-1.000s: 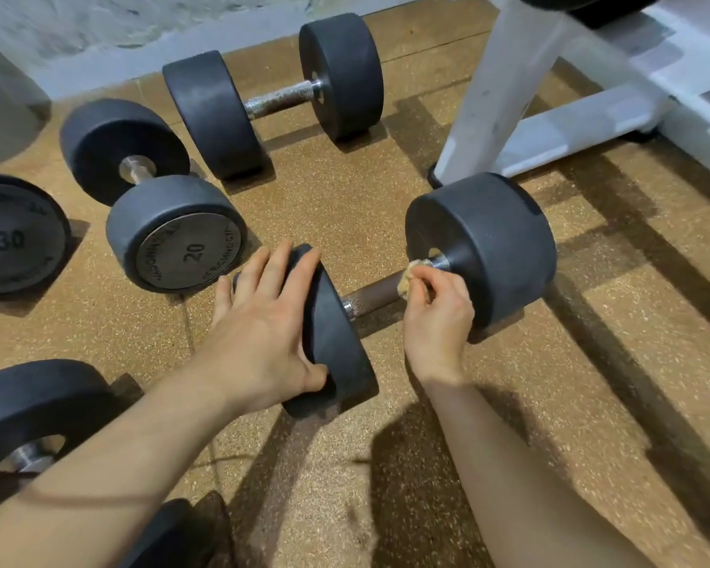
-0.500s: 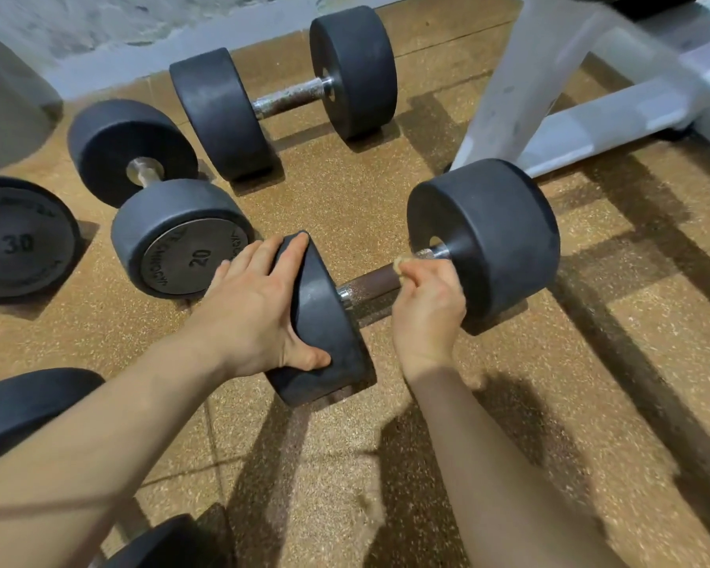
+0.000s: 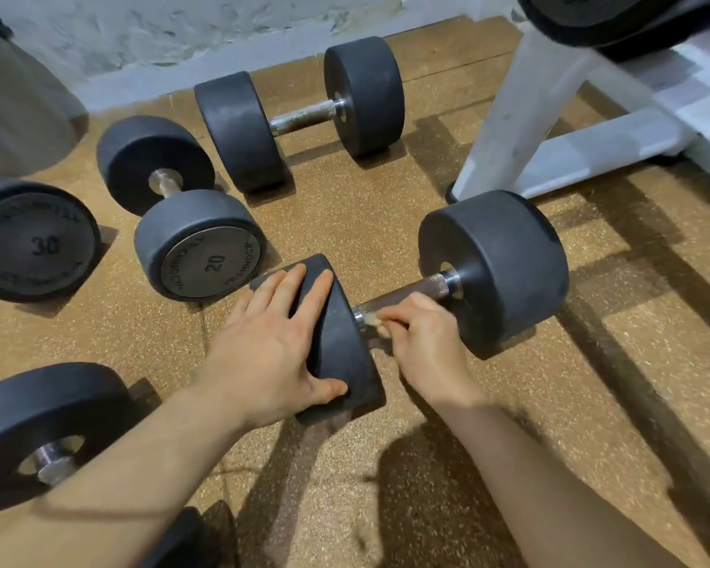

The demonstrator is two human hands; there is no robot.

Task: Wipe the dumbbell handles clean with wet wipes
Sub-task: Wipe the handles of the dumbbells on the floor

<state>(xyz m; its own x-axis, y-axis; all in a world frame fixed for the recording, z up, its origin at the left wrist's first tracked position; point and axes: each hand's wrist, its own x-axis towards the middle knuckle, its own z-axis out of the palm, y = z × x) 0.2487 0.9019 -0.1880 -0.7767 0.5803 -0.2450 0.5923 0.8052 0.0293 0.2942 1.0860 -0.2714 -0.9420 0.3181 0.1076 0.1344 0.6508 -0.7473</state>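
Right hand (image 3: 423, 342) has its fingers clenched round a wadded wet wipe (image 3: 372, 320), pressed onto the handle (image 3: 421, 289) hard up against the near head. The dumbbell (image 3: 497, 272) lies on the floor (image 3: 345, 211). Left hand (image 3: 271, 350) is released, fingers laid flat across that near head, thumb on its inner face, bracing it.

Trouble spots, as I read it: the heads are round, so if the left hand eases up, a hard rub could roll the whole weight away or back onto the knuckles. The wipe is a small wad and the rough brownish grip may snag or shred it. The stretch by the far collar shows bare, easy to skip.

The floor is tan speckled matting, seamed and streaked with long shadows. Just beside sits a dumbbell marked 20 (image 3: 206, 248), left of it one marked 30 (image 3: 38, 243), another (image 3: 300, 112) lies by the mottled grey wall (image 3: 181, 30), and a white rack frame (image 3: 509, 116) stands to the right.
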